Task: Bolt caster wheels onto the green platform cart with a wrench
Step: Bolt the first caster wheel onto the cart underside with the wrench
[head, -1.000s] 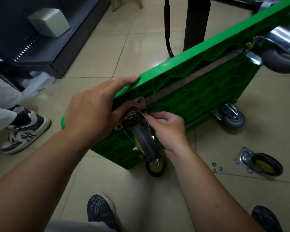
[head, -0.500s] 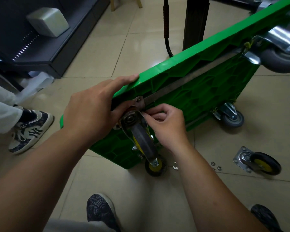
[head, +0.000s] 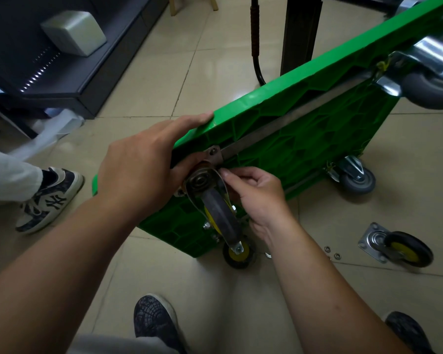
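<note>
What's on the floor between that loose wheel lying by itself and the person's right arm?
A few small nuts or washers lie on the tile between the loose caster and the right forearm. The head view shows them.

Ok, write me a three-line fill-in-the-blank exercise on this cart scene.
1. The left hand grips the upper edge of the ____ cart while the right hand pinches at the caster being fitted.
2. The loose caster has a ____ hub.
3. Small nuts lie on the ____ beside it.
Missing words: green, yellow, floor.
</note>
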